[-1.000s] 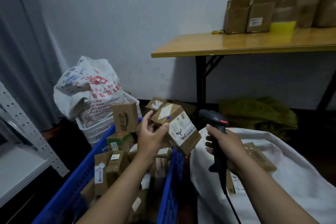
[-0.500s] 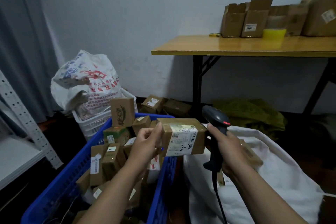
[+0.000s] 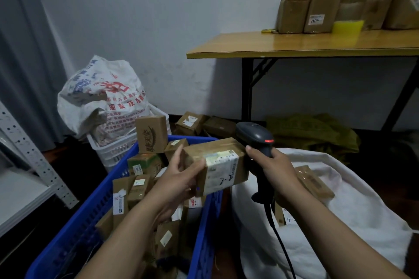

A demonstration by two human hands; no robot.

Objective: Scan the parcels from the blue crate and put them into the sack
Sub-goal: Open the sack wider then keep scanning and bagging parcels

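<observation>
My left hand (image 3: 179,175) grips a brown cardboard parcel (image 3: 217,165) by its left end, with the white label facing me, above the right rim of the blue crate (image 3: 90,208). My right hand (image 3: 275,170) holds a black barcode scanner (image 3: 255,137) by its handle, right beside the parcel's right end; a red light glows on the scanner head. The crate holds several small brown parcels (image 3: 136,190). The white sack (image 3: 353,217) lies open at the right with a parcel (image 3: 314,180) inside it.
A printed white bag (image 3: 102,97) sits in a white basket (image 3: 118,147) behind the crate. A wooden table (image 3: 294,44) at the back right carries cardboard boxes (image 3: 313,9). Boxes (image 3: 192,121) and a green bag (image 3: 313,131) lie on the floor beneath it. A metal shelf (image 3: 20,154) stands left.
My left hand has turned the parcel so its label faces me and lowered it beside the scanner. The scanner now sits close against the parcel's right end.
</observation>
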